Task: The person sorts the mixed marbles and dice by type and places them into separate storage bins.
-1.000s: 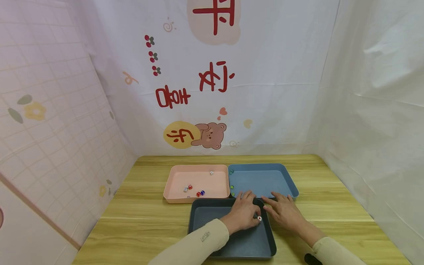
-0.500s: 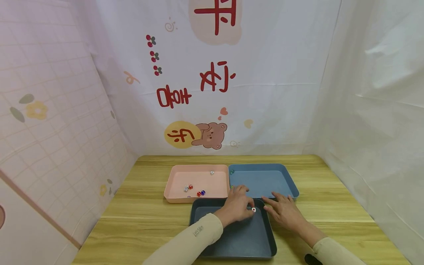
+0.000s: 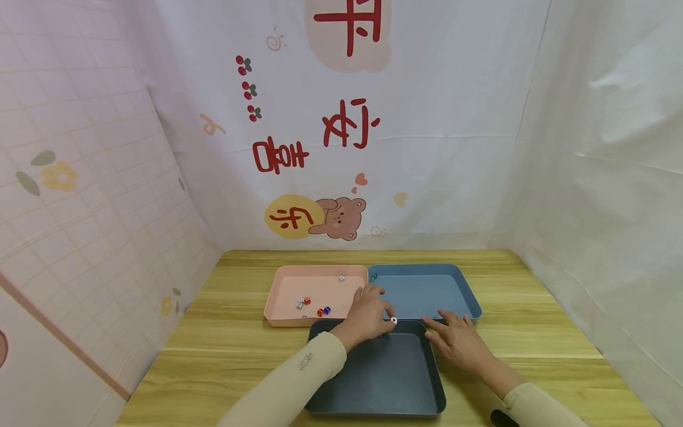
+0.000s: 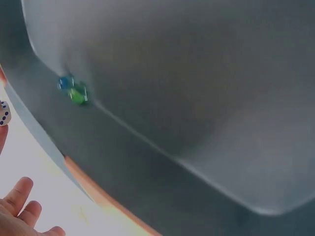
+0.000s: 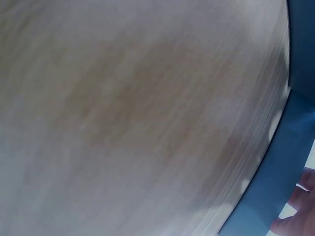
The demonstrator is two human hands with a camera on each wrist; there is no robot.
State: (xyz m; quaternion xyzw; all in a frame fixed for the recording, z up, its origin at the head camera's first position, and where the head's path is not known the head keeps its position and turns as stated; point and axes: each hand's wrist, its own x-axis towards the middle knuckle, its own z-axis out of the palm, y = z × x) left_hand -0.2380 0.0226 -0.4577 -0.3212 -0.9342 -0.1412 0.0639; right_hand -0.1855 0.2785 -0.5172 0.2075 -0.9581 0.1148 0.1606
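In the head view my left hand [image 3: 366, 316] pinches a white die [image 3: 393, 320] between thumb and forefinger, over the far edge of the dark tray [image 3: 392, 412]. A red pip shows on it there; the left wrist view shows blue pips on the same die [image 4: 4, 113]. Green and blue translucent dice [image 4: 76, 93] lie against the dark tray's wall in the left wrist view. My right hand [image 3: 462, 341] lies with fingers spread, its fingertips near the front rim of the blue tray [image 3: 427, 296], holding nothing.
The pink tray [image 3: 320, 284] at the back left holds several red, blue and clear dice [image 3: 324, 312]. A green die [image 3: 373, 277] sits in the blue tray's far left corner. A black object [image 3: 503, 418] lies by the right sleeve. White cloth surrounds the wooden table [image 3: 224, 350].
My left hand has moved away and to the left with the white die, from inside the dark tray to its far rim. My right hand has stayed in place.
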